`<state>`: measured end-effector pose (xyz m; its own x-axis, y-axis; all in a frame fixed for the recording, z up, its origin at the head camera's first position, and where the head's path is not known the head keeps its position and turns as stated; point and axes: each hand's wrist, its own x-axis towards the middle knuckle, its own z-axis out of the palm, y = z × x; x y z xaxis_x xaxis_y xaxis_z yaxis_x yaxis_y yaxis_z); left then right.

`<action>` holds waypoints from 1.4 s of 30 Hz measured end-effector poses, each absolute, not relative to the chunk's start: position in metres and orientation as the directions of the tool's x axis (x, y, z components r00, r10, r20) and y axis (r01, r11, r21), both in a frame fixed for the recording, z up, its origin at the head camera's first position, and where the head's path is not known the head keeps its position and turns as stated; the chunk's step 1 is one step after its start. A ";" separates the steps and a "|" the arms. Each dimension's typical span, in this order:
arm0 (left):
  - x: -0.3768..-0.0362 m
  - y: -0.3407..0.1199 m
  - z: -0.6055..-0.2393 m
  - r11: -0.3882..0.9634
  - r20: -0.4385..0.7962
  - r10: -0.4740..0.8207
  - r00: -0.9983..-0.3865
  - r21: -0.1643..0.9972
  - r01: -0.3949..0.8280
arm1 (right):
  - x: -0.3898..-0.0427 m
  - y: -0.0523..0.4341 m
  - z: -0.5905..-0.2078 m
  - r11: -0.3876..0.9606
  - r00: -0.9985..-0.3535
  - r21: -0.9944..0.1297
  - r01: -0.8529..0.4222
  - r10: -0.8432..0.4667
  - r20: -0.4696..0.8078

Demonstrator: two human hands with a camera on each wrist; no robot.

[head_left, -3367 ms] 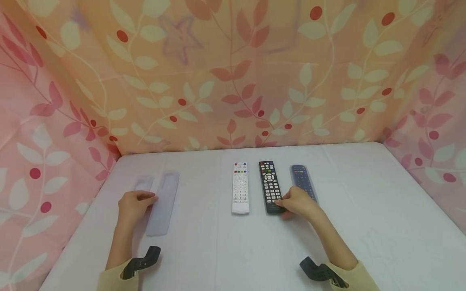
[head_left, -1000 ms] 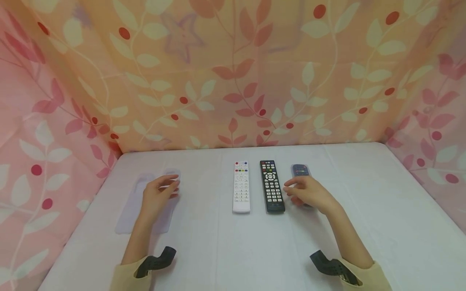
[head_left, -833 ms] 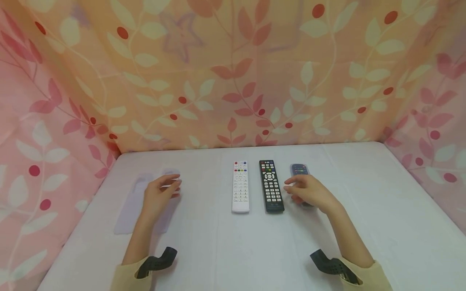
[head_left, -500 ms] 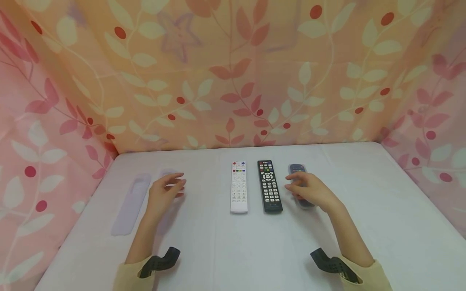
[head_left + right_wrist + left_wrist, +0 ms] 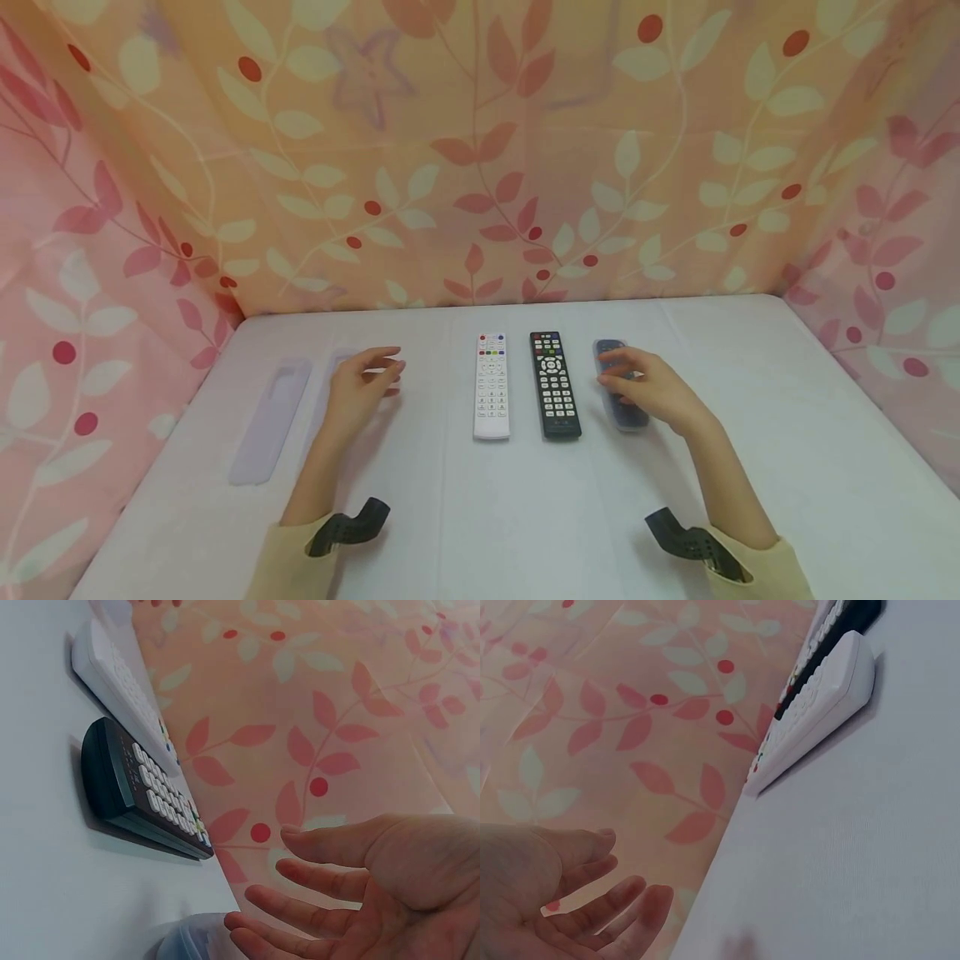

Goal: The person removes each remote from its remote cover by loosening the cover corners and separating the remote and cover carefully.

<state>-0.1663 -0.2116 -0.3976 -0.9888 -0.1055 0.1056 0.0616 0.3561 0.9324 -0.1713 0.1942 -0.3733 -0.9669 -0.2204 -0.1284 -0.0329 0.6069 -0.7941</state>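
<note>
In the head view my left hand [image 5: 363, 396] hovers with loosely bent fingers, partly over one of two flat translucent remote covers. The left cover [image 5: 272, 423] lies beside it; my hand and forearm partly hide the right cover [image 5: 318, 408]. Over a dark blue remote [image 5: 626, 415] in a clear cover, my right hand [image 5: 656, 392] is held with fingers apart, hiding its middle. To its left lie a black remote [image 5: 555, 387] and a white remote [image 5: 492, 387]. Both wrist views show nothing held by the left hand [image 5: 577, 900] or the right hand [image 5: 367, 892].
The three remotes stand in a row on a white tabletop [image 5: 480, 517]. A floral curtain [image 5: 480, 167] rises behind the table and along both sides. Black straps [image 5: 348, 529] with cameras sit on the wrists.
My left hand has moved right, from the left cover to the right one and partly past it. My right hand has left the black remote and shifted right over the dark blue one.
</note>
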 end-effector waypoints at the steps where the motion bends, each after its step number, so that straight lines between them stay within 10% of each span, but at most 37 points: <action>1: -0.167 -0.210 -0.397 0.353 0.104 -0.106 -0.989 0.934 0.060 | -0.172 0.195 -0.374 0.607 -0.967 -0.794 -0.036 -0.221 -0.125; 42: -0.189 -0.116 -0.400 0.329 0.064 -0.005 -0.998 0.942 0.059 | -0.173 0.228 -0.366 0.585 -0.977 -0.810 -0.050 -0.195 -0.081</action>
<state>-0.1889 -0.1155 -0.3999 -0.9979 -0.0054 0.0642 0.0588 0.3292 0.9424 -0.1728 0.2276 -0.3658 -0.9774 -0.1951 -0.0812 -0.0495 0.5850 -0.8095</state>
